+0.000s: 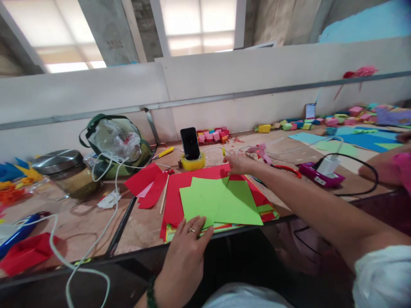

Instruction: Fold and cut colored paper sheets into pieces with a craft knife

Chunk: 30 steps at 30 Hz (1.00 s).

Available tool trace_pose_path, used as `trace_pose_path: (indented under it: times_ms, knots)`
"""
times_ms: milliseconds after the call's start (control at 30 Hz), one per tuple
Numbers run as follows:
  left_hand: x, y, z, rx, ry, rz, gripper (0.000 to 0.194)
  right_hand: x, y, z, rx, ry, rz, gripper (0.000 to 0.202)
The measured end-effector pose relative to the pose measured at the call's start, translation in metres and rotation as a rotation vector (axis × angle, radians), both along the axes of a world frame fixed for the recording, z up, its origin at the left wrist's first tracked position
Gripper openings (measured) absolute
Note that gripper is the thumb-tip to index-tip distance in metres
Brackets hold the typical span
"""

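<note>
Several light green paper sheets (239, 203) lie overlapping on red paper (175, 194) at the table's near edge. My left hand (188, 252) rests on the lower left corner of the green sheets, its fingers laid out flat and a ring on one of them. Reaching across from the right, my right hand (237, 164) is at the far edge of the red paper, close to the top corner of a green sheet. Its fingers are bent together, and what is between them is hidden. More coloured paper layers show beneath the stack.
A phone (190, 143) leans upright in a yellow tape roll (193, 162). Left are cut red pieces (149, 186), a thin stick (164, 194), a lidded jar (66, 175) and white cables. Right are a pink glue gun (261, 152), a purple power strip (321, 175) and another person's arm (369, 171).
</note>
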<state>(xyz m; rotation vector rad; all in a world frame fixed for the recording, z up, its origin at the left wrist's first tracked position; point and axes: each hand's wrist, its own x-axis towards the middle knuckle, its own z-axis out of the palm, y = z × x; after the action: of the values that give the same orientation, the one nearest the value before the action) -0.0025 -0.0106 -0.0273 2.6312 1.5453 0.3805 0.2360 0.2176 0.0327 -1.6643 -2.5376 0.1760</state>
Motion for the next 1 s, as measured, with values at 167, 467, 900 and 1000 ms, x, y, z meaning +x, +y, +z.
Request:
trace_pose_path:
  times_ms: [167, 467, 900, 1000]
  knots:
    - [-0.028, 0.02, 0.005, 0.162, -0.131, 0.337, 0.047, -0.044, -0.019, 0.003, -0.157, 0.057, 0.356, 0.046]
    - [-0.028, 0.045, -0.001, -0.097, -0.369, 0.393, 0.083, -0.061, -0.002, -0.005, -0.257, 0.067, 0.505, 0.042]
    - [-0.03, 0.093, 0.082, 0.571, -0.362, -0.101, 0.024, -0.003, -0.049, 0.046, 0.448, 0.516, 0.495, 0.016]
    - [-0.013, 0.088, 0.061, 0.591, 0.036, -0.303, 0.022, 0.014, -0.072, 0.006, 0.481, 0.41, 0.567, 0.038]
